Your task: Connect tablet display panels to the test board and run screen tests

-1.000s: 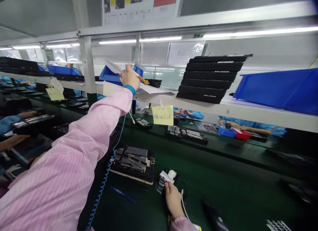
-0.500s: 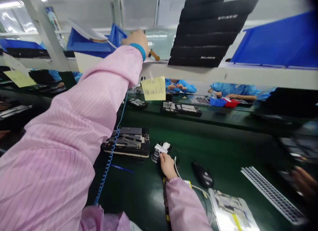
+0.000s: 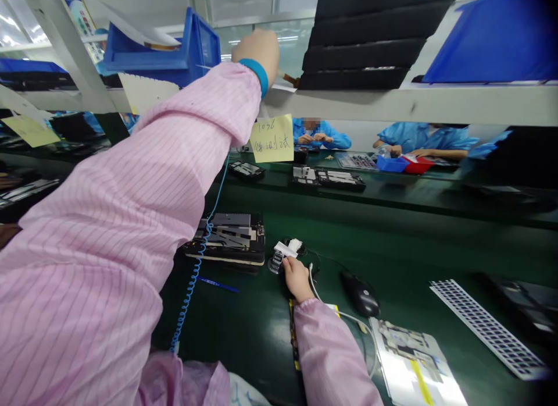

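My left hand (image 3: pixel 260 52), with a blue wristband, is raised at the shelf, just right of the blue bin (image 3: pixel 152 57); its fingers are hidden behind the hand. Low on the green bench, my right hand (image 3: pixel 297 278) has its fingers closed at a small white and dark part (image 3: pixel 284 253); what they grip is too small to make out. Left of it lies an opened device (image 3: pixel 231 237) with its inner parts showing. A blue coiled cord (image 3: pixel 192 284) hangs beside my left sleeve, near a blue pen (image 3: pixel 218 285).
A black mouse (image 3: pixel 361 294), a silver panel (image 3: pixel 414 365) and a white keyboard frame (image 3: pixel 483 324) lie to the right. Stacked black trays (image 3: pixel 361 39) and another blue bin (image 3: pixel 497 39) stand on the shelf (image 3: pixel 471 106). People in blue work beyond.
The view has shifted slightly. My left hand has moved a little right, away from the blue bin. My right hand stays by the small part. A blurred hand at the far right is gone.
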The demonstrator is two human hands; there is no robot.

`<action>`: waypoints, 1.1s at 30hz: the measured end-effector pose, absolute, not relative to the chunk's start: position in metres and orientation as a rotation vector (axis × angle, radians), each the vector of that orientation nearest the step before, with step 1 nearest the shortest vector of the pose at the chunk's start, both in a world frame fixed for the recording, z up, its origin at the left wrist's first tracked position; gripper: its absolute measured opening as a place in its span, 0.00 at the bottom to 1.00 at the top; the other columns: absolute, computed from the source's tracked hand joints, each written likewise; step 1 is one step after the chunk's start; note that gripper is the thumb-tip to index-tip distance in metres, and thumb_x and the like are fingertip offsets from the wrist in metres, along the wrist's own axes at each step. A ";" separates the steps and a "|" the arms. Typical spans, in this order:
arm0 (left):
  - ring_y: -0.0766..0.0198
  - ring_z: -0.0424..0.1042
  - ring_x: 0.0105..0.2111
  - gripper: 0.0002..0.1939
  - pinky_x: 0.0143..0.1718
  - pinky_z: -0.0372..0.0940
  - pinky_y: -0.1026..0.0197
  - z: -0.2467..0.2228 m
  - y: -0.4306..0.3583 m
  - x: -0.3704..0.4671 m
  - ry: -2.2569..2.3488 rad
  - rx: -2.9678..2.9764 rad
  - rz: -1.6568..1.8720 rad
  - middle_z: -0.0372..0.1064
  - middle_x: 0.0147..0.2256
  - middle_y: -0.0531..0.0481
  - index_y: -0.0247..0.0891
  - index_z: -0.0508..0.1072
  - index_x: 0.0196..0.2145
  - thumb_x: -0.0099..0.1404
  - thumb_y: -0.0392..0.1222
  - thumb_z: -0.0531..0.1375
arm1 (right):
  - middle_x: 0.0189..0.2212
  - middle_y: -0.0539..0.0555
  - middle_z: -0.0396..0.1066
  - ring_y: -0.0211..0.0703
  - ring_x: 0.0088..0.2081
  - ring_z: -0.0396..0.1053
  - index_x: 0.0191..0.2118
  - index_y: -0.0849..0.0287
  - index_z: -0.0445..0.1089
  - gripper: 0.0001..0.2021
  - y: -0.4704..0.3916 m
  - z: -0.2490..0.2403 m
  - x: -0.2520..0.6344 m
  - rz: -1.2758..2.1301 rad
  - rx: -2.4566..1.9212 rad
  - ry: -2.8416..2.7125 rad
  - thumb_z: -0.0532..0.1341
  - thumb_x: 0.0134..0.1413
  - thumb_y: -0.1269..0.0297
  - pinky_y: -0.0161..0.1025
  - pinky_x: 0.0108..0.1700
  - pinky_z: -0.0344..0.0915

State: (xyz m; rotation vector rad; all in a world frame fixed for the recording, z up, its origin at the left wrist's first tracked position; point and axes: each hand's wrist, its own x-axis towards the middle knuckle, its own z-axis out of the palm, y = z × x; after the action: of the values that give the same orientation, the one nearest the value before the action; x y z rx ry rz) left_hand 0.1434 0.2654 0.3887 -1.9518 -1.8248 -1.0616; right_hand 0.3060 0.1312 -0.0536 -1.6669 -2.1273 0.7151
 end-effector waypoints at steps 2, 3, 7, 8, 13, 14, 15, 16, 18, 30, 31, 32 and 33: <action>0.37 0.61 0.58 0.12 0.57 0.51 0.36 0.387 0.260 0.147 -1.857 -1.896 -0.905 0.67 0.50 0.22 0.05 0.68 0.41 0.59 0.18 0.54 | 0.45 0.56 0.70 0.43 0.46 0.70 0.48 0.62 0.68 0.15 0.132 -0.055 0.306 0.733 -1.672 -2.113 0.58 0.62 0.57 0.48 0.49 0.69; 0.39 0.63 0.57 0.13 0.57 0.53 0.38 0.386 0.257 0.148 -1.847 -1.887 -0.855 0.68 0.49 0.24 0.06 0.69 0.41 0.58 0.19 0.55 | 0.46 0.56 0.70 0.44 0.46 0.70 0.48 0.62 0.68 0.15 0.133 -0.055 0.306 0.742 -1.675 -2.105 0.58 0.62 0.57 0.48 0.49 0.69; 0.58 0.68 0.51 0.14 0.56 0.58 0.49 0.374 0.227 0.150 -1.767 -1.875 -0.789 0.73 0.47 0.41 0.22 0.73 0.43 0.62 0.32 0.54 | 0.47 0.56 0.69 0.44 0.46 0.69 0.49 0.62 0.68 0.15 0.135 -0.059 0.305 0.785 -1.684 -2.058 0.58 0.62 0.57 0.48 0.49 0.69; 0.62 0.69 0.47 0.14 0.55 0.59 0.52 0.365 0.211 0.150 -1.712 -1.903 -0.804 0.73 0.45 0.46 0.28 0.74 0.43 0.62 0.35 0.54 | 0.47 0.56 0.69 0.43 0.46 0.69 0.49 0.61 0.68 0.15 0.136 -0.060 0.305 0.797 -1.682 -2.044 0.58 0.62 0.57 0.48 0.48 0.69; 0.67 0.65 0.24 0.09 0.35 0.64 0.61 0.286 0.077 0.136 -1.439 -2.448 -0.783 0.69 0.25 0.53 0.33 0.76 0.37 0.61 0.38 0.58 | 0.45 0.56 0.70 0.42 0.45 0.70 0.47 0.61 0.68 0.15 0.138 -0.068 0.305 0.841 -1.632 -1.947 0.57 0.62 0.56 0.47 0.48 0.69; 0.67 0.66 0.25 0.08 0.34 0.64 0.62 0.266 0.045 0.130 -1.453 -2.634 -0.718 0.71 0.26 0.52 0.35 0.77 0.36 0.61 0.38 0.59 | 0.45 0.55 0.70 0.41 0.44 0.69 0.46 0.60 0.69 0.14 0.138 -0.071 0.306 0.849 -1.617 -1.919 0.57 0.63 0.55 0.46 0.48 0.68; 0.66 0.68 0.27 0.07 0.34 0.64 0.63 0.244 0.014 0.124 -1.503 -2.820 -0.609 0.72 0.28 0.51 0.37 0.77 0.35 0.61 0.38 0.59 | 0.43 0.55 0.71 0.40 0.43 0.69 0.44 0.59 0.70 0.14 0.139 -0.073 0.306 0.856 -1.601 -1.889 0.56 0.63 0.54 0.45 0.48 0.68; 0.66 0.69 0.28 0.08 0.34 0.64 0.64 0.222 -0.015 0.116 -1.597 -3.005 -0.463 0.73 0.29 0.51 0.39 0.77 0.36 0.62 0.39 0.58 | 0.41 0.54 0.72 0.40 0.43 0.69 0.40 0.58 0.71 0.13 0.139 -0.076 0.306 0.862 -1.585 -1.856 0.56 0.63 0.53 0.45 0.48 0.67; 0.64 0.72 0.31 0.12 0.36 0.65 0.65 0.175 -0.066 0.104 -1.882 -3.354 -0.278 0.75 0.31 0.49 0.39 0.77 0.41 0.65 0.44 0.56 | 0.34 0.55 0.72 0.42 0.41 0.70 0.32 0.56 0.71 0.15 0.140 -0.080 0.306 0.873 -1.551 -1.789 0.55 0.63 0.52 0.47 0.49 0.66; 0.54 0.69 0.34 0.22 0.38 0.62 0.57 -0.041 -0.215 0.084 -3.299 -2.160 0.288 0.71 0.33 0.44 0.38 0.74 0.37 0.55 0.58 0.55 | 0.38 0.54 0.72 0.40 0.41 0.69 0.36 0.57 0.71 0.13 0.141 -0.089 0.308 0.945 -1.543 -1.733 0.56 0.62 0.53 0.45 0.47 0.67; 0.54 0.69 0.34 0.18 0.37 0.61 0.57 -0.043 -0.217 0.086 -3.278 -2.161 0.367 0.71 0.33 0.45 0.38 0.73 0.34 0.54 0.54 0.56 | 0.41 0.54 0.71 0.39 0.42 0.69 0.41 0.58 0.70 0.13 0.140 -0.089 0.308 0.944 -1.551 -1.744 0.56 0.63 0.54 0.44 0.47 0.68; 0.54 0.68 0.34 0.14 0.37 0.60 0.57 -0.045 -0.218 0.087 -3.270 -2.186 0.391 0.71 0.31 0.46 0.39 0.72 0.30 0.54 0.51 0.56 | 0.43 0.55 0.71 0.40 0.42 0.69 0.44 0.59 0.70 0.14 0.139 -0.088 0.308 0.940 -1.558 -1.754 0.57 0.63 0.54 0.44 0.46 0.69; 0.55 0.68 0.33 0.12 0.36 0.60 0.58 -0.046 -0.218 0.087 -3.259 -2.231 0.341 0.71 0.30 0.47 0.38 0.71 0.28 0.54 0.49 0.55 | 0.44 0.55 0.70 0.41 0.43 0.70 0.46 0.60 0.69 0.14 0.138 -0.087 0.309 0.931 -1.565 -1.759 0.57 0.62 0.55 0.44 0.46 0.69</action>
State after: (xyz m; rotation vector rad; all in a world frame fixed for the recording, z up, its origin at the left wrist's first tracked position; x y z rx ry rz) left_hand 0.0870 -0.2177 -0.0460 -2.2313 -3.2589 0.3408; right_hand 0.3086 0.1383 -0.0867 -1.5652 -1.7591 0.9313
